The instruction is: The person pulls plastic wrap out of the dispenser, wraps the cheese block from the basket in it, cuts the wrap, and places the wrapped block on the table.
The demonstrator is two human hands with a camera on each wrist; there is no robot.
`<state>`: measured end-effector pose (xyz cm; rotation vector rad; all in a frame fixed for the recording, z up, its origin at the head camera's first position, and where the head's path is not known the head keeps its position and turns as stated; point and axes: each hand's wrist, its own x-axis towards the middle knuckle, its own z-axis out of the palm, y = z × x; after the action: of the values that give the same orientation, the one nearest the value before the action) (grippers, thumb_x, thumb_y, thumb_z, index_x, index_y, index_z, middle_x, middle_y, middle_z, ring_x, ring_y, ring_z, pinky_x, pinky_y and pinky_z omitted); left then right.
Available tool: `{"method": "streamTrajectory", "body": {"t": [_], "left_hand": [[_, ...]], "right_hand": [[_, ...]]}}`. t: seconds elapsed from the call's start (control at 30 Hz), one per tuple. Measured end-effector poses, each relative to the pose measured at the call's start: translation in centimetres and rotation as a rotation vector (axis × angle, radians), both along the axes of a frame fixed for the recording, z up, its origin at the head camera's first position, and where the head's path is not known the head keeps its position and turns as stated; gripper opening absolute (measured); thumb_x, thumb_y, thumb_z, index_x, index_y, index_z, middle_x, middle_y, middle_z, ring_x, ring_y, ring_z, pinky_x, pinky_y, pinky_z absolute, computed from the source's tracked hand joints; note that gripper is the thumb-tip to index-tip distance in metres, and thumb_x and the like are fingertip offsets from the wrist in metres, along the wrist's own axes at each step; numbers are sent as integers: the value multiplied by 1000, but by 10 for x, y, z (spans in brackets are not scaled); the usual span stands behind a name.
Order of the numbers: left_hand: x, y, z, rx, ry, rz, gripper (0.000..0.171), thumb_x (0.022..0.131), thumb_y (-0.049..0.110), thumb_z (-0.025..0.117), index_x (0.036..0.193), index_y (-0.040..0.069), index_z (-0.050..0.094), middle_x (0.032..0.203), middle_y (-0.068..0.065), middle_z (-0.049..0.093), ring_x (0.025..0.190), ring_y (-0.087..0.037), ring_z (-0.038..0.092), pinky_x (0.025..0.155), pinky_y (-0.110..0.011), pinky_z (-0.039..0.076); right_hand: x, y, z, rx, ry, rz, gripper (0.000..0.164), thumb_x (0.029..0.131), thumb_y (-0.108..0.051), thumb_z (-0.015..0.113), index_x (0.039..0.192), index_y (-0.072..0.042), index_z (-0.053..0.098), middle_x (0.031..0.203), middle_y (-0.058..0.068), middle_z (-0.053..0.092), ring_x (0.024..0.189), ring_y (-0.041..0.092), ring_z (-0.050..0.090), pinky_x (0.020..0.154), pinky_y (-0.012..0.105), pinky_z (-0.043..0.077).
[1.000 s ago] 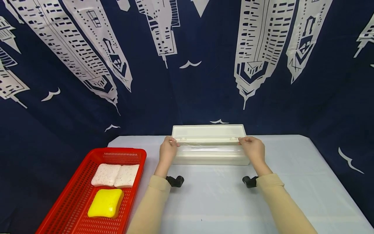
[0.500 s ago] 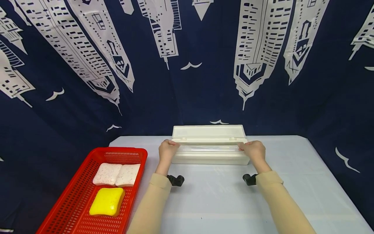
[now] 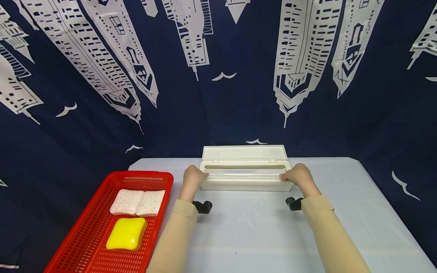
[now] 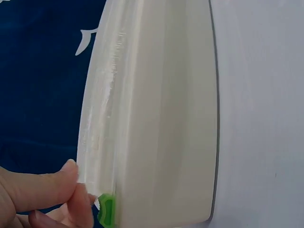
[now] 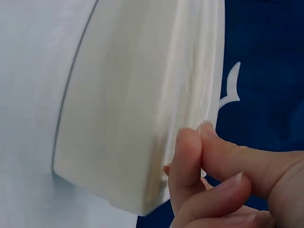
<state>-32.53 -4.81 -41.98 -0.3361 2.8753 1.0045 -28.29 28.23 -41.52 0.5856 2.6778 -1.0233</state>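
Off-wht box (image 3: 246,185), clr film (image 3: 244,173), grn clip (image 4: 107,210), red basket (image 3: 146,175), navy cloth (image 3: 235,106) w/ wht bldg print

From my station I see a long off-white box (image 3: 246,185) lying crosswise between the fingers of the left hand (image 3: 193,178) and right hand (image 3: 299,177), its lid (image 3: 244,153) open and tipped back beyond the fingertips. Clear film (image 3: 244,174) spans from one pinch to the other; I spot a green piece (image 4: 107,211) just beside the left fingertips.
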Motion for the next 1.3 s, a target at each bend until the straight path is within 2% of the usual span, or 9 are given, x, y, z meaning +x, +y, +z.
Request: {"method": "streamTrajectory", "body": {"t": [0.1, 0.2, 0.43, 0.6, 0.77, 0.9, 1.03, 1.17, 1.3], "left_hand": [[-1, -3, 2, -11, -48, -29, 53, 83, 21, 77, 115, -17, 60, 112, -30, 66, 103, -38, 65, 92, -44, 53], [-2, -5, 2, 13, -94, -41, 50, 84, 22, 75, 114, -16, 60, 112, -27, 67, 98, -33, 64, 93, -43, 52], [-2, -6, 1, 77, -131, -43, 37, 87, 23, 70, 104, -10, 68, 104, -21, 68, 84, -23, 54, 88, -40, 52], [-1, -5, -2, 210, -86, -15, 26, 91, 23, 65, 94, -2, 74, 108, -19, 70, 99, -27, 61, 94, -43, 48], [-2, -4, -8, 347, 24, 15, 23, 92, 18, 63, 97, -1, 75, 109, -17, 73, 111, -31, 62, 95, -41, 46], [-4, -2, -10, 417, 103, 44, 21, 91, 14, 64, 99, -2, 74, 102, -16, 74, 98, -24, 63, 80, -28, 46], [-5, 0, -7, 505, 174, 70, 20, 94, 13, 62, 100, -3, 72, 99, -16, 74, 92, -25, 63, 69, -21, 42], [-3, 0, 5, 603, 210, 88, 20, 96, 13, 61, 104, -3, 69, 104, -18, 73, 103, -30, 65, 79, -25, 47], [-3, 1, 21, 664, 223, 111, 22, 97, 15, 61, 109, -2, 68, 111, -18, 72, 110, -27, 64, 95, -35, 49]], "right_hand": [[-2, 3, 4, -75, -54, 14, 35, 85, -25, 73, 64, -6, 52, 48, -5, 47, 45, 8, 39, 51, 23, 36], [-2, 6, 6, -225, -126, 7, 39, 89, -20, 70, 55, -14, 52, 45, -10, 50, 43, 2, 35, 49, 16, 32], [2, 15, 2, -507, -257, 20, 24, 96, -12, 62, 73, -10, 68, 57, -9, 64, 49, -5, 39, 51, 8, 33], [1, 18, -3, -691, -175, -22, 24, 97, -10, 60, 75, -13, 70, 64, -9, 65, 53, -5, 40, 52, 8, 34], [-2, 10, -3, -610, -12, -76, 17, 95, -18, 63, 81, -13, 69, 61, -12, 57, 55, -2, 41, 53, 12, 38], [-4, 4, -3, -515, 97, -120, 14, 94, -24, 65, 90, -12, 71, 63, -14, 55, 61, 4, 44, 62, 21, 40], [-3, -2, 3, -473, 202, -168, 33, 95, -26, 62, 116, -2, 66, 66, -21, 60, 78, 8, 49, 78, 28, 43], [-3, -6, 13, -490, 273, -216, 42, 98, -29, 59, 128, -1, 61, 67, -27, 62, 94, 14, 48, 91, 32, 42], [-5, -8, 26, -523, 304, -245, 42, 98, -32, 59, 130, -5, 61, 69, -29, 62, 89, 12, 47, 88, 28, 44]]}}
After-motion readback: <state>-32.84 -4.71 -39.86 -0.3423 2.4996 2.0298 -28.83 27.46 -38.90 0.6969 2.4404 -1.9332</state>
